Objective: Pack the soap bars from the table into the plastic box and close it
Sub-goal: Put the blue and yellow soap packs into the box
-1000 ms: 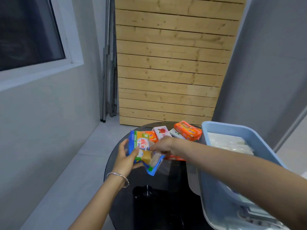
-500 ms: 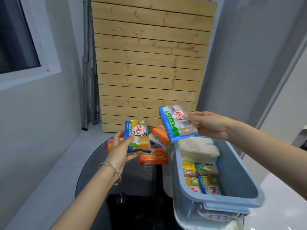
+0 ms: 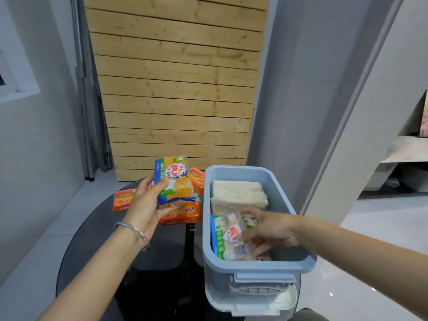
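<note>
At lower centre-right of the frame the right hand (image 3: pixel 266 230) reaches down inside the blue plastic box (image 3: pixel 287 205), fingers spread and curled loosely over a green-and-white wrapped soap bar (image 3: pixel 229 237) that lies tilted against the box's near-left wall; the picture is blurred there, so I cannot tell whether the fingers grip the bar or only rest on it, though the pose reads as setting it into the free near end of the box. Farther back in the box, toward frame centre, sits a pale wrapped block (image 3: pixel 236 195), filling the far end, which is probably why the new bar goes nearer. Left of centre the left hand (image 3: pixel 148 205) is closed around a yellow-and-blue soap pack (image 3: pixel 173 179), thumb across its front and fingers behind, held upright above the table just beside the box's left wall, seemingly staged as the next item to go in. Under and behind it several orange soap bars (image 3: pixel 183 214) lie on the dark round table (image 3: pixel 97 239), one at far left (image 3: pixel 124 199), so packing is only partly done. A pale lid (image 3: pixel 250 300) appears tucked beneath the box at bottom centre, out of the way until closing.
</note>
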A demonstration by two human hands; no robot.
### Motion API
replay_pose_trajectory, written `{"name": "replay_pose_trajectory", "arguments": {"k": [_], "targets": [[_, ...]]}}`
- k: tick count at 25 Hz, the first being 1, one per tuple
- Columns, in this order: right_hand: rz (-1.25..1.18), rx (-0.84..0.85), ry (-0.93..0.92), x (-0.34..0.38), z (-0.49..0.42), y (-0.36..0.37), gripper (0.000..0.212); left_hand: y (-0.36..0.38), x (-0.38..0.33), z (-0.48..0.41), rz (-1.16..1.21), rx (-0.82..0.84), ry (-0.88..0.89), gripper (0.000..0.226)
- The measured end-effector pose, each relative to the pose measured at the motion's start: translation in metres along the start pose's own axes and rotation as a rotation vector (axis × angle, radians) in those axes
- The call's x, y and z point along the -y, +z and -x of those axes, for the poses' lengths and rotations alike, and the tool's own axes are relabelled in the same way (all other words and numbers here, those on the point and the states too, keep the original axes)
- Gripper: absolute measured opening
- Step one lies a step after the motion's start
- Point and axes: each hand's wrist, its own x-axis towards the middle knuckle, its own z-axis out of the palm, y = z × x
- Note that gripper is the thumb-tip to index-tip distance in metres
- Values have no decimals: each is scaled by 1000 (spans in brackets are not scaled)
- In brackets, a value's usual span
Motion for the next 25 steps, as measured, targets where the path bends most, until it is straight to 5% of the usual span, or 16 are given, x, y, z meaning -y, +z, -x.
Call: {"name": "replay_pose_trajectory", "arguments": {"k": [8, 11, 15, 25], "targets": [[373, 129, 33, 1, -16, 1, 14, 22, 1, 10, -68, 93, -9, 50], [488, 116, 60, 2, -18, 0, 25, 35, 3, 13, -95, 147, -15, 65], [755, -144, -221, 8, -23, -7, 39, 45, 3, 17, -148, 185, -12, 81], [960, 80, -424, 8, -31, -1, 35, 53, 2, 20, -45, 182, -75, 53]]}}
